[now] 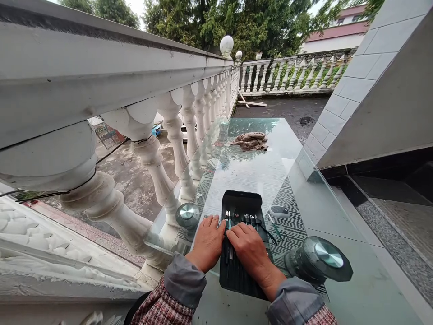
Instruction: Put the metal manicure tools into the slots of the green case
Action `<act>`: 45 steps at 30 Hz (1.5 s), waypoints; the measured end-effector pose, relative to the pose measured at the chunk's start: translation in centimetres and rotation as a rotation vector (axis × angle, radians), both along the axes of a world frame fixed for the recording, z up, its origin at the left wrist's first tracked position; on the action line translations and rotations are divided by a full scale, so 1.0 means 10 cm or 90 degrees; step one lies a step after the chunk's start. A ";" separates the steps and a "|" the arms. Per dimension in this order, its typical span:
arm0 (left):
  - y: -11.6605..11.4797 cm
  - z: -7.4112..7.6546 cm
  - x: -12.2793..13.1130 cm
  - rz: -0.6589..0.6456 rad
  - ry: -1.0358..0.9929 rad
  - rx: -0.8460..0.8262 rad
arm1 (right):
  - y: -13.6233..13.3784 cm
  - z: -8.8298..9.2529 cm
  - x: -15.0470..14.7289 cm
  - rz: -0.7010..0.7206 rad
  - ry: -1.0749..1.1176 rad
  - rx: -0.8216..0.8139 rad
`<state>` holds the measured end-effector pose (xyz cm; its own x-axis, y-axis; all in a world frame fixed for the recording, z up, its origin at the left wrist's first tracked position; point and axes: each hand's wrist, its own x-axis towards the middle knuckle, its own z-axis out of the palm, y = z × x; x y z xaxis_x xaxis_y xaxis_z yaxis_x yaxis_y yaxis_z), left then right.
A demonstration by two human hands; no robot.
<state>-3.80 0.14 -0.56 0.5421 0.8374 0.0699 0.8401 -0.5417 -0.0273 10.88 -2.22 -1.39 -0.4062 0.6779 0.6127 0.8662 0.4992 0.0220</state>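
Note:
A black tool case (242, 201) lies open on a glass table (304, 207), with several small metal tools held in its slots. My left hand (208, 241) rests flat at the case's left edge, fingers stretched out. My right hand (250, 248) lies on the tools inside the case, fingers curled down onto them; whether it grips one is hidden. Small scissors (277, 230) lie on the glass just right of the case.
A white oval object (280, 210) sits right of the case. Round metal table fittings are at left (187, 213) and right (320, 259). A crumpled brown cloth (251, 141) lies at the far end. A white balustrade (152, 149) runs along the left, a tiled wall (372, 90) on the right.

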 end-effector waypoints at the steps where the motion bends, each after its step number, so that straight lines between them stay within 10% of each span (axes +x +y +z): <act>1: 0.00 -0.01 0.00 0.002 -0.003 0.000 | 0.01 -0.01 0.00 -0.003 0.005 -0.002; 15: 0.01 0.00 -0.01 0.002 -0.024 -0.004 | 0.04 0.04 0.23 -0.050 0.392 -0.085; 25: -0.04 0.07 0.03 -0.148 -0.036 0.053 | -0.15 -0.02 0.32 -0.043 0.306 -0.123; 45: -0.08 0.16 0.05 -0.012 -0.057 -0.034 | -0.25 -0.01 0.41 -0.063 0.247 -0.177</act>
<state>-3.32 -0.64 1.06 0.5520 0.8305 0.0741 0.8272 -0.5566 0.0763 14.95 -4.74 -1.48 -0.1088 0.8608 0.4972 0.8273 0.3557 -0.4347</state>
